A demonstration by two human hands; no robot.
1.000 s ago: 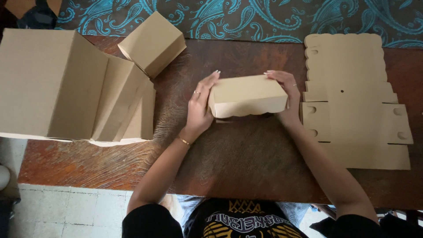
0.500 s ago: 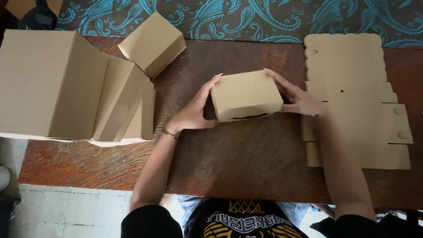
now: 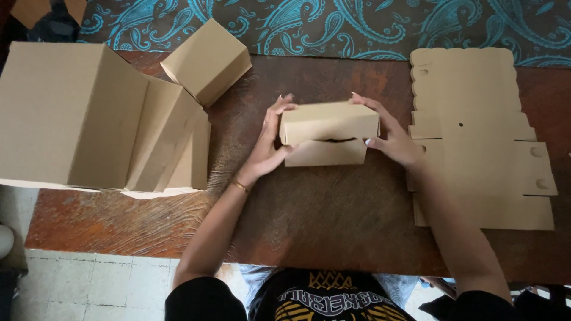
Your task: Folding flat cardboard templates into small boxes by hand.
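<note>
A small folded brown cardboard box (image 3: 328,132) is held above the middle of the dark wooden table (image 3: 333,226). My left hand (image 3: 269,142) grips its left end, fingers over the top edge and thumb at the front. My right hand (image 3: 391,135) clasps its right end the same way. The box's front flap faces me, with a dark slit along its upper edge.
A finished small box (image 3: 207,60) stands at the back left. A row of larger folded boxes (image 3: 98,119) fills the left side, overhanging the table's front edge. A stack of flat die-cut cardboard blanks (image 3: 479,139) lies on the right. A blue patterned cloth (image 3: 333,24) runs behind the table.
The box has been turned in both hands, so its front flap now faces me. My hands stayed at its two ends.
</note>
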